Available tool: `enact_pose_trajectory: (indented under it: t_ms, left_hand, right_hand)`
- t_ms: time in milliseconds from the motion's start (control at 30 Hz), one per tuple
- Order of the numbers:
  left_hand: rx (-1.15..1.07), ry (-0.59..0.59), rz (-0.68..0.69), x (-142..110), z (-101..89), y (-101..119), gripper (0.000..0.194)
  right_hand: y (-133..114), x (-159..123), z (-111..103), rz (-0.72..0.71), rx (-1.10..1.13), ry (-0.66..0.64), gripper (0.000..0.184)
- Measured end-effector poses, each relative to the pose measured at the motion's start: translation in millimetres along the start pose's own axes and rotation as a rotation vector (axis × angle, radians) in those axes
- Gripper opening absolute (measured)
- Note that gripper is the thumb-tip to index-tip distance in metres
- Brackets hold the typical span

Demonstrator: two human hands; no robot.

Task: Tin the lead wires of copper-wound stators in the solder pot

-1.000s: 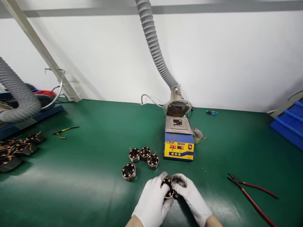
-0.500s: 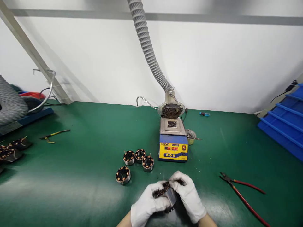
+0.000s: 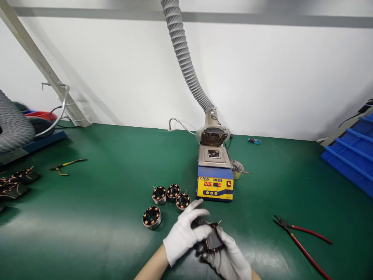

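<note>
Both my hands wear white gloves. My right hand (image 3: 233, 252) wraps round a dark motor stator (image 3: 214, 239) from below and the right, its soiled fingertips showing at the stator's left side. A thin lead sticks up from the stator's top edge. My left hand (image 3: 186, 233) is at the stator's left end, fingers spread and stretched over it, the thumb against or just in front of it; contact is unclear. Several ring-shaped stators with copper windings, one stator (image 3: 152, 217) standing apart, sit on the green table left of my hands.
Ahead stands a solder pot (image 3: 215, 186) with lit displays, under an exhaust hose (image 3: 186, 58). A small cup (image 3: 237, 169) is beside it. Red-handled pliers (image 3: 303, 241) lie right, yellow-handled cutters (image 3: 68, 165) left. Blue trays (image 3: 352, 151) are far right; more stators (image 3: 14, 188) lie far left.
The stator has turned in my hands and now rests in my right hand. My left hand has loosened from it, with its fingers spread. My right fingers have moved beneath it.
</note>
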State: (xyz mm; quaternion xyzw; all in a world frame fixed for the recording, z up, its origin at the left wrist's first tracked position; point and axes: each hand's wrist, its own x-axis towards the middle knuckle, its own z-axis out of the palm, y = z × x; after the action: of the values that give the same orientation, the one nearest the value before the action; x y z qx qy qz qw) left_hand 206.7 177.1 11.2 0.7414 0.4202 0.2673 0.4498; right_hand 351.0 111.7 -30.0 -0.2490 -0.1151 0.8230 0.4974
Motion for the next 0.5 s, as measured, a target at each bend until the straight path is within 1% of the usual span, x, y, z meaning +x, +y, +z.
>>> enact_pose_trajectory:
  t_ms: [67, 133, 167, 200, 267, 300, 333, 367, 400, 433, 500]
  left_hand:
    - [0.055, 0.064, 0.011, -3, -3.9, -8, 0.04]
    - [0.154, 0.1, 0.037, -5, -8.6, -12, 0.047]
    - [0.204, 0.107, 0.053, -5, -10.7, -12, 0.055]
    - [0.239, 0.075, 0.084, -4, -12.4, -10, 0.064]
    - [0.257, -0.098, 0.204, 0, -13.5, -1, 0.085]
    - [0.253, -0.191, 0.274, 3, -12.8, 5, 0.089]
    - [0.247, -0.261, 0.33, 5, -11.1, 11, 0.088]
    - [0.237, -0.299, 0.353, 7, -8.5, 15, 0.081]
    - [0.218, -0.301, 0.34, 8, -5.2, 19, 0.071]
    - [0.182, -0.272, 0.304, 9, -1.4, 21, 0.059]
    - [0.042, -0.171, 0.217, 10, 7.0, 21, 0.032]
  right_hand:
    - [-3, 3, 2, 0.011, 0.076, -0.013, 0.037]
    - [-6, 5, 3, -0.009, 0.145, -0.017, 0.037]
    - [-7, 6, 4, -0.027, 0.167, -0.019, 0.035]
    - [-8, 6, 4, -0.037, 0.18, -0.023, 0.033]
    - [-8, 6, 4, -0.038, 0.191, -0.046, 0.032]
    - [-8, 6, 3, -0.037, 0.193, -0.056, 0.032]
    - [-8, 6, 3, -0.034, 0.193, -0.061, 0.032]
    - [-7, 5, 2, -0.029, 0.189, -0.061, 0.032]
    - [-7, 5, 2, -0.028, 0.187, -0.057, 0.03]
    - [-7, 5, 1, -0.024, 0.181, -0.051, 0.029]
    - [-6, 4, 2, -0.021, 0.16, -0.048, 0.025]
